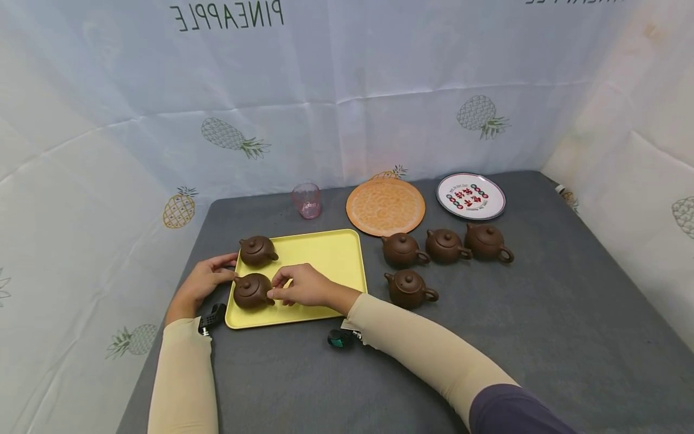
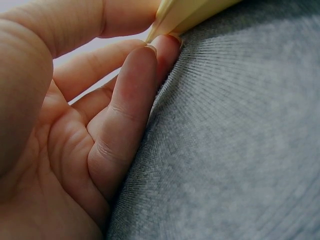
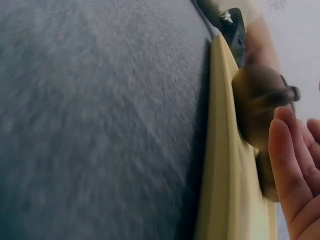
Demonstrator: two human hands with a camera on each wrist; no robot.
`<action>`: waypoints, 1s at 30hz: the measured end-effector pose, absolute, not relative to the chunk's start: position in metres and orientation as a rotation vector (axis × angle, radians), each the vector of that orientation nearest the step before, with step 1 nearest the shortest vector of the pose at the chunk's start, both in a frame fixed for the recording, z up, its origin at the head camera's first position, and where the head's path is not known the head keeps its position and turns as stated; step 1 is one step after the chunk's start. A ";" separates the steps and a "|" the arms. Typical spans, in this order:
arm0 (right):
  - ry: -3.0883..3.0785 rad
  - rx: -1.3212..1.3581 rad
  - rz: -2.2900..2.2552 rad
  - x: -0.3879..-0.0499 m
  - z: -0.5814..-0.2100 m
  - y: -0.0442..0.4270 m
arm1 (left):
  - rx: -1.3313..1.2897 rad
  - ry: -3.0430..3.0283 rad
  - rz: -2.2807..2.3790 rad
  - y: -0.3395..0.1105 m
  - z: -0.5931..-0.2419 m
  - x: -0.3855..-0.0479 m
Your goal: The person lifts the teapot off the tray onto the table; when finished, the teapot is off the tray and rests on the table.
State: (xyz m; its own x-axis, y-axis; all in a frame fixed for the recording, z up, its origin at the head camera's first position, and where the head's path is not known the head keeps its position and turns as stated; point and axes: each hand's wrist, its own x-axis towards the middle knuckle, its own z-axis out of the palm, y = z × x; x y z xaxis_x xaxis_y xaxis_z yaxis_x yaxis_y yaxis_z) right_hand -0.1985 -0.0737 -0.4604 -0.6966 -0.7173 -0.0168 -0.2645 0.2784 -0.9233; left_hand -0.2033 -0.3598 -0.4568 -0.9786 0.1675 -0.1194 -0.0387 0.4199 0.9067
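My left hand [image 1: 202,281] grips the left rim of the yellow tray [image 1: 320,250]. In the left wrist view, fingertips [image 2: 145,55] lie against the tray's edge [image 2: 187,15]. On the tray's left side are two brown teapots, a far teapot [image 1: 258,251] and a near teapot [image 1: 252,291], both lidded. My right hand [image 1: 303,284] is over the near teapot's handle, its fingers loosely bent. In the right wrist view, the near teapot [image 3: 260,100] is blurred and partly behind the fingers [image 3: 285,150]. The thumb's contact with the handle is hidden there.
Several brown teapots, including a front teapot [image 1: 408,289] and a rightmost teapot [image 1: 486,242], stand right of the tray. Behind are a pink glass [image 1: 307,201], a round orange mat [image 1: 385,207] and a patterned white plate [image 1: 470,196]. A curtain [image 1: 347,138] borders the grey table [image 1: 325,386].
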 end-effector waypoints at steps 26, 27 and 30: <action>2.047 -0.712 -1.544 -0.198 -0.478 -0.093 | 0.119 2.520 1.580 -0.374 -0.483 -0.214; 2.032 -0.707 -1.558 -0.197 -0.478 -0.094 | 0.115 2.519 1.579 -0.374 -0.483 -0.214; 2.021 -0.694 -1.575 -0.196 -0.479 -0.094 | 0.110 2.527 1.566 -0.374 -0.482 -0.214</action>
State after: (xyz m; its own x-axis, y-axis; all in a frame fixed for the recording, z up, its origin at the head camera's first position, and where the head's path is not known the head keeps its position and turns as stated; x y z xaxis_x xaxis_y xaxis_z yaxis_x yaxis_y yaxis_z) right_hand -0.1963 -0.0937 -0.4787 -0.7553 -0.6523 -0.0642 -0.0972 0.2084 -0.9732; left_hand -0.2142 -0.3737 -0.4819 -0.9834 0.1498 -0.1026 -0.0252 0.4470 0.8942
